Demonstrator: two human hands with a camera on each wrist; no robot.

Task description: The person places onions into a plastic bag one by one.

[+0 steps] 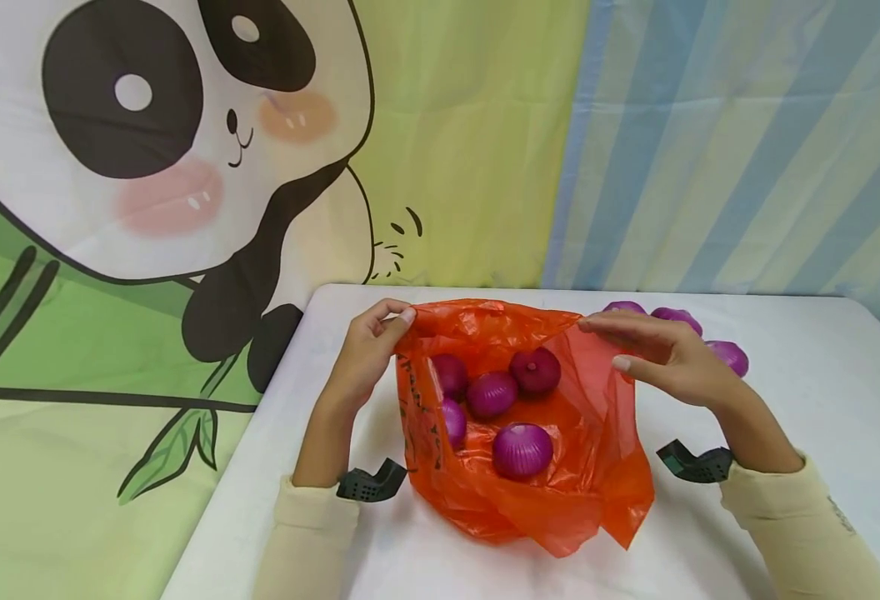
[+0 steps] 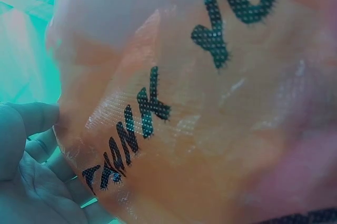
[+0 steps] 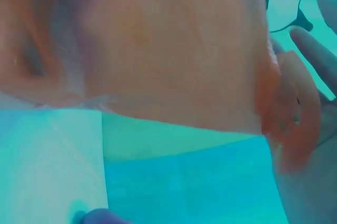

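A red-orange plastic bag [image 1: 530,525] stands with its mouth spread wide, and several purple onions [image 1: 522,450] lie inside it. My left hand [image 1: 365,346] pinches the bag's rim at the far left corner between thumb and fingers. In the left wrist view that thumb and the fingers [image 2: 39,118] meet at the edge of the printed plastic [image 2: 142,113]. My right hand [image 1: 672,354] is at the far right of the mouth, its fingers extended along the rim and its thumb apart. In the right wrist view, plastic [image 3: 295,113] overlaps the right hand.
Behind my right hand, more onions [image 1: 727,357] lie on the white table [image 1: 822,417], partly hidden by it. A cloth backdrop with a printed panda [image 1: 282,208] hangs past the table's far edge. Each wrist carries a dark camera mount [image 1: 372,482].
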